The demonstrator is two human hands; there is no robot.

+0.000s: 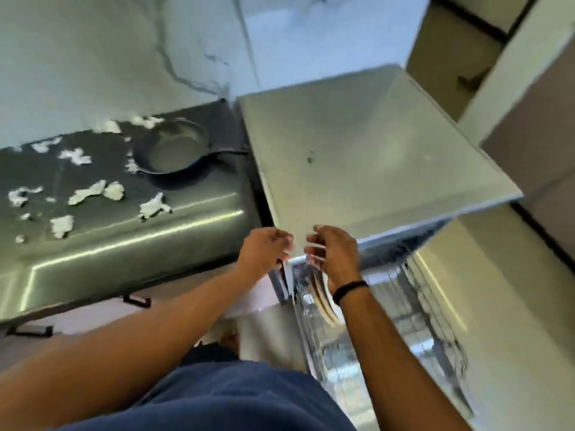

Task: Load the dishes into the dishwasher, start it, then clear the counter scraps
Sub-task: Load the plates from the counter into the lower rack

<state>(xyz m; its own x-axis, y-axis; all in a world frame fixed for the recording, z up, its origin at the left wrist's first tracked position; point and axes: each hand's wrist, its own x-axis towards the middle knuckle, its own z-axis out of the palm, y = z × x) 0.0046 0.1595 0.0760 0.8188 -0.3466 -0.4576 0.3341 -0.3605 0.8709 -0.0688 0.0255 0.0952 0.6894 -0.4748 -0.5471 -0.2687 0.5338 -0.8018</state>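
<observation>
The frame is blurred by motion. My right hand (333,256) grips several long, thin utensils (322,298) that hang down from its curled fingers; they look pale and dark, and the blur hides what kind they are. My left hand (264,250) is close beside it with fingers curled toward the right hand; I cannot make out whether it holds anything. Both hands are at the front edge of the dishwasher's steel top (373,157). Below them, a wire rack (417,309) shows in the dishwasher's open front. A dark frying pan (169,150) sits on the steel counter (124,253) at the left.
Several white scraps (93,191) lie scattered over the left counter around the pan. A pale marbled wall (109,57) rises behind it. Drawer handles (137,300) show under the counter. Cabinets (529,126) stand at the right, with pale floor (513,321) beside the rack.
</observation>
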